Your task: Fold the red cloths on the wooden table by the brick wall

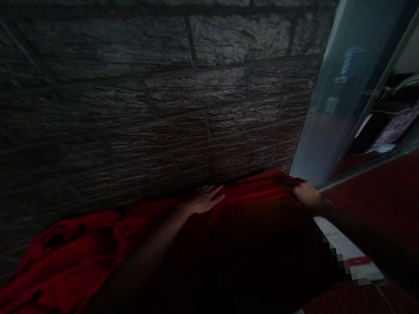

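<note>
A long red cloth (pixel 255 190) lies along the foot of the wall over a brownish surface, smoother at the right and bunched into loose folds at the left. Flat on top of it rests my left hand (pixel 204 199), fingers stretched out toward the right. My right hand (pixel 306 194) is at the cloth's right end, with its fingers closed over the edge. Straight creases run between the two hands. Deep shadow hides the area below them.
A textured brick-pattern wall (pixel 175 93) rises directly behind the cloth. At the right are a grey door frame (pixel 327 94), a dark bag-like object (pixel 394 110) and reddish floor (pixel 413 198). A white printed sheet or box (pixel 339 237) lies beneath my right forearm.
</note>
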Demonstrator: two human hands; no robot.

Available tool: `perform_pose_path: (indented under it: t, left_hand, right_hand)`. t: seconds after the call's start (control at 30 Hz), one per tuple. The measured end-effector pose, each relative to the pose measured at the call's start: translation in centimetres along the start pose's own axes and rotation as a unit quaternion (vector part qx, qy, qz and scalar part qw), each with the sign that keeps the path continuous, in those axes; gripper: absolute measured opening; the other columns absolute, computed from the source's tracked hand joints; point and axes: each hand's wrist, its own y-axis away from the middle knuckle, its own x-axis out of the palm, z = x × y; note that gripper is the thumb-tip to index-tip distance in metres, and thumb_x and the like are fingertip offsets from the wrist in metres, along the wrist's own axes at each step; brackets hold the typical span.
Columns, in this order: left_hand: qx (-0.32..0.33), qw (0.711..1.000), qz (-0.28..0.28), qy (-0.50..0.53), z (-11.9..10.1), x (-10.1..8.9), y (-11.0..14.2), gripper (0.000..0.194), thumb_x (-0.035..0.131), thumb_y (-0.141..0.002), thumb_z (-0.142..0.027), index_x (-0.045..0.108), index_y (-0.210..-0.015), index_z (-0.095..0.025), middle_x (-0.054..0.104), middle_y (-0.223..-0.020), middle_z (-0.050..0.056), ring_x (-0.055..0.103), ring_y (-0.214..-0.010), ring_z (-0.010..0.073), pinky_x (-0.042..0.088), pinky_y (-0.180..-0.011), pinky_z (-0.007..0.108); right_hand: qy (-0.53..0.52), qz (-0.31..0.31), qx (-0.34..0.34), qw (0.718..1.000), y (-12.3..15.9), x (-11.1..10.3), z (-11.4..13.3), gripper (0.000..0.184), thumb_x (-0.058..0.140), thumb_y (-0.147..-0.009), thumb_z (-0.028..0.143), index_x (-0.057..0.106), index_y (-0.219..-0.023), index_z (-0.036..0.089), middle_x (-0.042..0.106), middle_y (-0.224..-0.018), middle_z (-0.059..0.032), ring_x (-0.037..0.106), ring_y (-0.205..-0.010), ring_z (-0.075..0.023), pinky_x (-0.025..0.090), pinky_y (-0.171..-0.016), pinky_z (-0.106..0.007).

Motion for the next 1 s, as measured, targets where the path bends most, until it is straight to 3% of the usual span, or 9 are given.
perform_pose_path:
  t: [0.13,0.3,0.37,0.47,0.6,0.73,0.83,1.0]
  left_hand:
    - [0.001,1.000,0.004,-0.020,-0.2,0.0,-0.1,0.063,0.016,-0.099,-0.059,0.032,-0.153,-0.030,0.035,-0.158,0.008,0.031,-0.144,0.0322,0.019,-0.115,0.055]
    - [0.002,1.000,-0.013,-0.008,0.2,0.1,0.1,0.062,0.013,-0.100,-0.055,0.032,-0.153,-0.029,0.033,-0.159,0.008,0.029,-0.146,0.0280,0.018,-0.117,0.052]
    - [0.000,1.000,-0.017,-0.010,0.2,0.1,0.4,0.063,0.016,-0.100,-0.057,0.030,-0.154,-0.027,0.027,-0.161,0.008,0.025,-0.148,0.0283,0.016,-0.118,0.051]
    - [-0.004,1.000,-0.020,-0.018,-0.2,0.0,1.3,0.067,0.019,-0.099,-0.059,0.024,-0.156,-0.024,0.018,-0.163,0.010,0.017,-0.150,0.0284,0.015,-0.119,0.050]
    - [0.007,0.998,-0.046,-0.049,-0.1,0.0,2.7,0.070,0.022,-0.098,-0.060,0.022,-0.156,-0.021,0.015,-0.163,0.012,0.016,-0.151,0.0280,0.016,-0.120,0.047]
    - [0.014,0.994,-0.069,-0.085,1.4,0.4,4.3,0.075,0.031,-0.096,-0.064,0.022,-0.156,-0.020,0.012,-0.164,0.013,0.017,-0.150,0.0292,0.019,-0.120,0.045]
    - [0.006,0.993,-0.078,-0.091,2.7,0.9,5.1,0.067,0.030,-0.098,-0.057,0.023,-0.156,-0.024,0.015,-0.164,0.010,0.018,-0.150,0.0268,0.021,-0.119,0.044]
    - [0.014,0.992,-0.096,-0.082,3.4,1.4,5.3,0.057,0.025,-0.102,-0.047,0.023,-0.156,-0.028,0.020,-0.163,0.006,0.023,-0.149,0.0220,0.024,-0.119,0.043]
  right_hand:
    - [0.025,0.020,0.029,0.999,-0.2,0.5,0.4,0.058,0.045,-0.082,0.003,0.061,-0.135,0.019,0.062,-0.132,-0.0130,0.064,-0.114,-0.0294,0.050,-0.099,-0.041]
    - [0.003,-0.003,-0.051,0.999,0.1,-0.2,0.5,0.048,0.048,-0.086,0.011,0.064,-0.131,0.018,0.058,-0.138,-0.0119,0.055,-0.127,-0.0281,0.040,-0.111,-0.044]
    - [-0.006,-0.006,-0.054,0.999,0.1,-0.7,1.2,0.051,0.049,-0.084,0.012,0.061,-0.133,0.015,0.055,-0.141,-0.0143,0.050,-0.131,-0.0292,0.036,-0.113,-0.046]
    - [-0.036,-0.004,-0.045,0.998,-1.0,-1.1,4.6,0.066,0.054,-0.080,0.016,0.047,-0.146,0.014,0.044,-0.151,-0.0161,0.039,-0.140,-0.0309,0.030,-0.115,-0.050]
    - [-0.119,-0.001,-0.081,0.990,-4.7,-0.1,12.6,0.076,0.057,-0.084,0.023,0.030,-0.153,0.008,0.025,-0.159,-0.0198,0.023,-0.148,-0.0301,0.025,-0.118,-0.048]
    - [-0.155,-0.031,-0.061,0.985,-8.2,2.0,18.3,0.069,0.053,-0.091,0.029,0.031,-0.153,0.008,0.029,-0.158,-0.0197,0.026,-0.146,-0.0305,0.027,-0.117,-0.047]
    - [-0.146,-0.040,-0.058,0.987,-9.2,2.6,19.3,0.063,0.050,-0.094,0.028,0.031,-0.153,0.017,0.036,-0.155,-0.0151,0.036,-0.141,-0.0301,0.031,-0.114,-0.049]
    - [-0.112,-0.017,-0.067,0.991,-9.1,2.3,18.3,0.063,0.044,-0.093,0.012,0.032,-0.154,0.020,0.037,-0.156,-0.0126,0.041,-0.138,-0.0280,0.034,-0.113,-0.045]
